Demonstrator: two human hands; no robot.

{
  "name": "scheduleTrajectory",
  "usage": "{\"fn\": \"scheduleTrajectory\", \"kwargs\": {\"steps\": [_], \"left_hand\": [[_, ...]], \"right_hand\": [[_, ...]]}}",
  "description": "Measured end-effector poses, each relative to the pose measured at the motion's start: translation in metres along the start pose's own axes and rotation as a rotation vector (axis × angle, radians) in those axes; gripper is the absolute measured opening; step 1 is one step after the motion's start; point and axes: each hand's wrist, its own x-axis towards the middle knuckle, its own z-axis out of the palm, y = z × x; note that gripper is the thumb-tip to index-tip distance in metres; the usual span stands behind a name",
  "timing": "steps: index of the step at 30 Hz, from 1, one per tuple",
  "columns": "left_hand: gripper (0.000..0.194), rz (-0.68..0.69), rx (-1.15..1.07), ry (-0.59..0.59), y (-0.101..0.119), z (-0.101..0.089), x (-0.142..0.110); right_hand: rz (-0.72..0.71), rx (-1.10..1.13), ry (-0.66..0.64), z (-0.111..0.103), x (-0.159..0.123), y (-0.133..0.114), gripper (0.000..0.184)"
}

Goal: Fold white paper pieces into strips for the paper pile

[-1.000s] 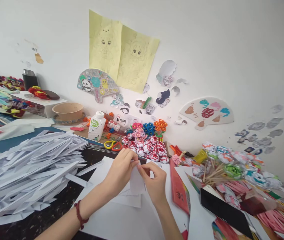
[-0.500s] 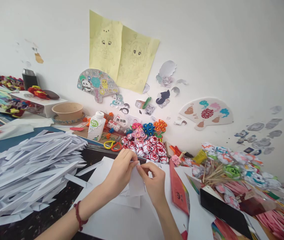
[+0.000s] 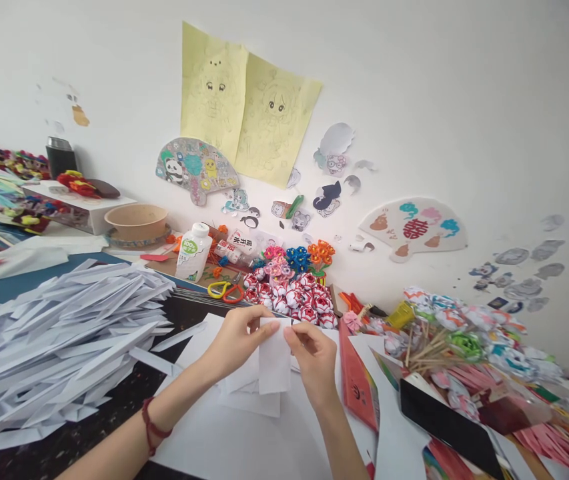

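Note:
A small white paper slip (image 3: 274, 360) hangs upright between my two hands above a stack of white sheets (image 3: 244, 427). My left hand (image 3: 237, 340), with a red cord round its wrist, pinches the slip's top left corner. My right hand (image 3: 314, 360) pinches the top right corner, fingers curled. Both hands sit close together over the middle of the desk.
A big heap of folded white paper strips (image 3: 59, 333) fills the left. Behind my hands lie yellow-handled scissors (image 3: 227, 290), a white bottle (image 3: 193, 252), red-and-white paper flowers (image 3: 294, 297). A red booklet (image 3: 359, 383), a black phone (image 3: 447, 423) and flowers on sticks (image 3: 454, 340) lie right.
My hands have drawn slightly apart and the slip now hangs flat and open between them, where before the fingers were bunched together on its top edge.

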Motion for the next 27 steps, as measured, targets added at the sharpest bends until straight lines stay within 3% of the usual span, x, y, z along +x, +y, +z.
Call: {"fn": "scheduleTrajectory", "kwargs": {"steps": [8, 14, 18, 23, 27], "left_hand": [[0.032, -0.071, -0.068, -0.046, -0.002, 0.003, 0.000], [0.033, -0.186, -0.381, -0.085, 0.000, 0.003, 0.002], [0.035, -0.133, -0.322, -0.034, -0.003, 0.002, 0.001], [0.035, -0.100, -0.214, -0.071, -0.005, 0.003, -0.001], [0.036, -0.108, -0.172, -0.073, -0.005, 0.007, -0.001]], "right_hand": [[0.173, 0.171, -0.254, -0.006, 0.005, 0.004, 0.026], [0.107, 0.155, -0.146, -0.010, 0.006, 0.002, 0.026], [0.130, 0.180, -0.178, -0.011, 0.006, 0.003, 0.025], [0.204, 0.245, -0.289, -0.011, 0.006, 0.007, 0.025], [0.204, 0.155, -0.299, -0.011, 0.007, 0.006, 0.029]]}}
